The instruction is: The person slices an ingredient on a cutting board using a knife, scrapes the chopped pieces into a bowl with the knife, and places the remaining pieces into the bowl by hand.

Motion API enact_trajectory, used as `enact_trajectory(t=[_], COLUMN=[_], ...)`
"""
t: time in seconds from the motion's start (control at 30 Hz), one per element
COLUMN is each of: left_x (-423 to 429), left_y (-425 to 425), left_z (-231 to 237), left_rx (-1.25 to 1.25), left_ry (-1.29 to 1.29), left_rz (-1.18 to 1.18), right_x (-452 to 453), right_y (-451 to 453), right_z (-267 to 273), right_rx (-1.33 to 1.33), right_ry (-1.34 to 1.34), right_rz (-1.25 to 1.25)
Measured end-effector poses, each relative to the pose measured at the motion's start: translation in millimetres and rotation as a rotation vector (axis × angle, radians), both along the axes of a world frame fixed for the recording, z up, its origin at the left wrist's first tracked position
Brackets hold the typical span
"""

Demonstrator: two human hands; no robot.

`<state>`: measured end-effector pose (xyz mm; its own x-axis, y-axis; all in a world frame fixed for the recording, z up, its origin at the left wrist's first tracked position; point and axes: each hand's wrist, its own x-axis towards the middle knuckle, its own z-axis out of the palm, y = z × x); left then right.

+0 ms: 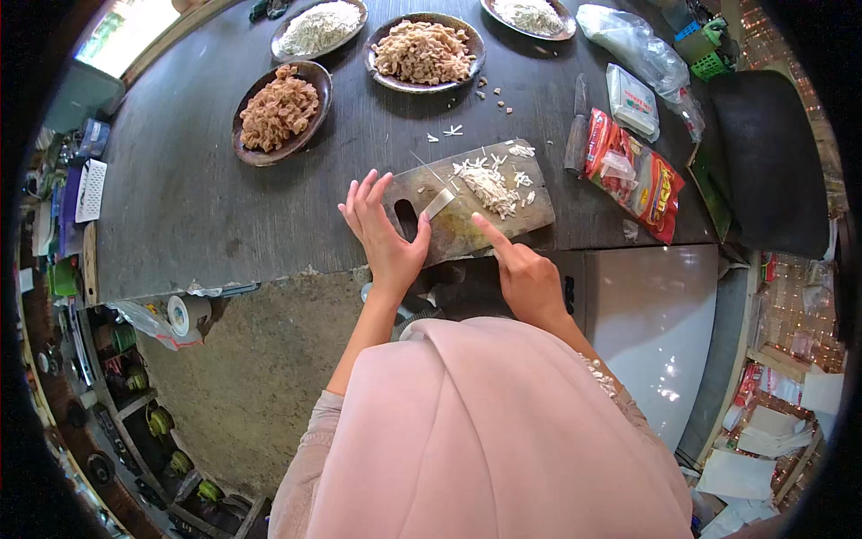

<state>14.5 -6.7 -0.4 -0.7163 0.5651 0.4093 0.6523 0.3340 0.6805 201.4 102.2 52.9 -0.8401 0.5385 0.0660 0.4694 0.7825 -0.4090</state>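
Observation:
A wooden cutting board [438, 246] lies tilted at the table's near edge, with an oval handle hole at its left end. My left hand [390, 232] is over that end, fingers spread. Its thumb tip meets or overlaps a pale flat strip [441, 202]; whether they touch is unclear. From the strip a thin straight line runs up-left, too fine to identify. My right hand [528, 276] is at the board's near edge, index finger extended over the wood and other fingers curled, palm hidden. Beyond that fingertip sits a heap of short cream-coloured cut sticks [495, 192].
Farther back are plates of brown curled pieces [279, 111], tan chopped pieces [424, 54] and whitish shreds [320, 28]. Crumbs and sticks lie scattered on the dark table [182, 195]. A red printed packet [633, 175], plastic bags [633, 50] and a black chair [768, 162] are at right.

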Motion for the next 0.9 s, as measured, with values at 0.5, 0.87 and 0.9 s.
enact_trajectory(t=[0.5,0.87,0.9], left_x=[0,1,1], left_y=[1,1,0], left_z=[2,2,2], left_rx=[0.000,0.010,0.010], left_ry=[0.003,0.001,0.004], left_rz=[0.002,-0.002,0.003], right_x=[-4,-13,-13], right_y=[-4,-2,-1], right_z=[-2,-11,-11], right_rx=[-0.056,0.025,0.005], right_ry=[-0.043,0.009,0.035], right_rz=[-0.012,-0.003,0.002])
